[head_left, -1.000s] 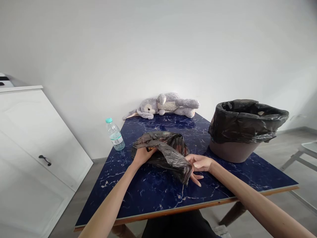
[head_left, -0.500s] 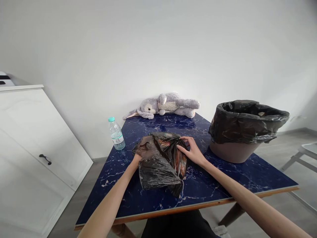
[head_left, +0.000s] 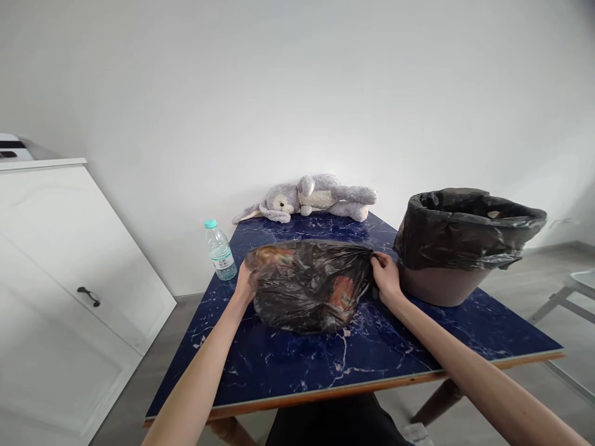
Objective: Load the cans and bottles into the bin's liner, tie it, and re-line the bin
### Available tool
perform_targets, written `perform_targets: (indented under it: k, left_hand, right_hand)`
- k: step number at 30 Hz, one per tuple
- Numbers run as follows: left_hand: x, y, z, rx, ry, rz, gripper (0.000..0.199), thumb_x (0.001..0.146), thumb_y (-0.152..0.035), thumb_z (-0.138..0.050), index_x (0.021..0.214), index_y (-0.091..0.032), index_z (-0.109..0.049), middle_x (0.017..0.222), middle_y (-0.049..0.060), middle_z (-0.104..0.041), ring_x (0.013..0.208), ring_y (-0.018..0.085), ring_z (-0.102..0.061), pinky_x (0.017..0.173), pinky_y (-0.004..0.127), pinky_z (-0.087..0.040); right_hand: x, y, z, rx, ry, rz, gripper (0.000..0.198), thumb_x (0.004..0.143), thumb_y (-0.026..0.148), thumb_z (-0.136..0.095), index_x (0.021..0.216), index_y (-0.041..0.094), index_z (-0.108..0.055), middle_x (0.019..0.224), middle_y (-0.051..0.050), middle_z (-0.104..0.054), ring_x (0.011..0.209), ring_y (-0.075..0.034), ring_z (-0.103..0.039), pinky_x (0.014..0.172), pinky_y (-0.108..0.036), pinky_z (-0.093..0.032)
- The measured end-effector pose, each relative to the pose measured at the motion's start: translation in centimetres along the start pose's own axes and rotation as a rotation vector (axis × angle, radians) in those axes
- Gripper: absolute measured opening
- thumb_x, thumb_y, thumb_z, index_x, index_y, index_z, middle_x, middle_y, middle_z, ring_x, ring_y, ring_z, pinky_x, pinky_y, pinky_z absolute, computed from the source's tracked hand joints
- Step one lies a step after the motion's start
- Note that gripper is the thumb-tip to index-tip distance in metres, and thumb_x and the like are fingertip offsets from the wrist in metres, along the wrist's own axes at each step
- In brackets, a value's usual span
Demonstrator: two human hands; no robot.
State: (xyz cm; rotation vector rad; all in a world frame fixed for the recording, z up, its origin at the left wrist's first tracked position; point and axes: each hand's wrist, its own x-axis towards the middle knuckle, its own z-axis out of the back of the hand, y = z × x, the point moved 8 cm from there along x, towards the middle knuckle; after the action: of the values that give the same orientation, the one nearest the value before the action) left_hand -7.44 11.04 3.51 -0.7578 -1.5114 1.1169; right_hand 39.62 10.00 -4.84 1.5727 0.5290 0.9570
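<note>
A thin black plastic bag (head_left: 297, 291) stretches sideways between my hands over the blue table. Orange and reddish packaging shows through its film at the upper left and lower right. My right hand (head_left: 385, 274) pinches the gathered right end of the bag. At the opposite end my left hand (head_left: 245, 284) grips the bag's left edge, its fingertips partly hidden by the plastic.
A clear water bottle (head_left: 223, 254) with a green cap stands at the table's left edge. A grey plush rabbit (head_left: 320, 197) lies along the back. To the right stands a brownish bin (head_left: 446, 285) lined with a black bag (head_left: 465, 232). A white cabinet (head_left: 69, 260) is at left.
The crumpled bag has been pulled out wide. My right hand has moved right with its end and closed on it; my left hand has shifted slightly left and up, out from under the plastic.
</note>
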Motion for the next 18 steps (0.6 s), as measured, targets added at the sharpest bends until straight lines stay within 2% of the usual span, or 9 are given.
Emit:
perform_targets:
  k: [2,4,6,9,13,18]
  left_hand:
    - [0.6,-0.4,0.1,0.068,-0.026,-0.031,0.038,0.103,-0.038,-0.07,0.135,-0.017,-0.065,0.135,0.011,-0.068,0.114,0.026,-0.07,0.095,0.048,-0.062]
    - [0.8,-1.1,0.7,0.145,-0.098,-0.073,0.039,0.099,-0.033,-0.074,0.133,-0.018,-0.065,0.133,0.011,-0.068,0.115,0.027,-0.07,0.099,0.049,-0.06]
    - [0.5,-2.3,1.3,0.23,-0.171,-0.143,0.045,0.089,-0.025,-0.081,0.13,-0.02,-0.064,0.131,0.01,-0.068,0.119,0.028,-0.068,0.107,0.049,-0.055]
    - [-0.5,-4.4,1.3,0.362,-0.202,-0.273,0.053,0.078,-0.02,-0.084,0.126,-0.023,-0.063,0.13,0.009,-0.068,0.126,0.029,-0.063,0.116,0.047,-0.047]
    - [-1.6,-5.9,0.5,0.506,-0.194,-0.378,0.05,0.082,-0.026,-0.08,0.128,-0.023,-0.061,0.133,0.011,-0.066,0.131,0.032,-0.058,0.119,0.05,-0.043]
    - [-1.6,-5.7,0.6,0.625,-0.214,-0.403,0.055,0.086,-0.029,-0.076,0.137,-0.022,-0.055,0.139,0.015,-0.062,0.137,0.036,-0.054,0.12,0.054,-0.042]
  right_hand:
    - [0.9,-0.8,1.3,-0.003,-0.108,-0.022,0.037,0.104,0.041,-0.069,0.133,0.018,-0.066,0.134,-0.011,-0.068,0.117,-0.027,-0.068,0.101,-0.051,-0.059]
    - [1.3,-1.4,1.8,-0.005,-0.156,-0.031,0.038,0.104,0.041,-0.069,0.134,0.018,-0.066,0.136,-0.011,-0.067,0.119,-0.028,-0.068,0.102,-0.051,-0.058]
    - [1.3,-1.7,1.6,-0.005,-0.156,-0.032,0.037,0.104,0.04,-0.069,0.133,0.018,-0.066,0.136,-0.011,-0.067,0.119,-0.027,-0.068,0.102,-0.051,-0.058]
    - [0.9,-1.8,0.7,-0.004,-0.113,-0.025,0.036,0.104,0.041,-0.069,0.132,0.018,-0.067,0.133,-0.011,-0.069,0.116,-0.026,-0.069,0.1,-0.05,-0.059]
    - [0.6,-1.6,0.1,-0.005,-0.073,-0.019,0.036,0.104,0.041,-0.069,0.132,0.018,-0.067,0.132,-0.01,-0.069,0.116,-0.026,-0.069,0.101,-0.05,-0.059]
    - [0.4,-1.4,0.1,-0.007,-0.056,-0.025,0.036,0.104,0.041,-0.069,0.132,0.018,-0.067,0.132,-0.011,-0.069,0.116,-0.027,-0.069,0.101,-0.05,-0.058]
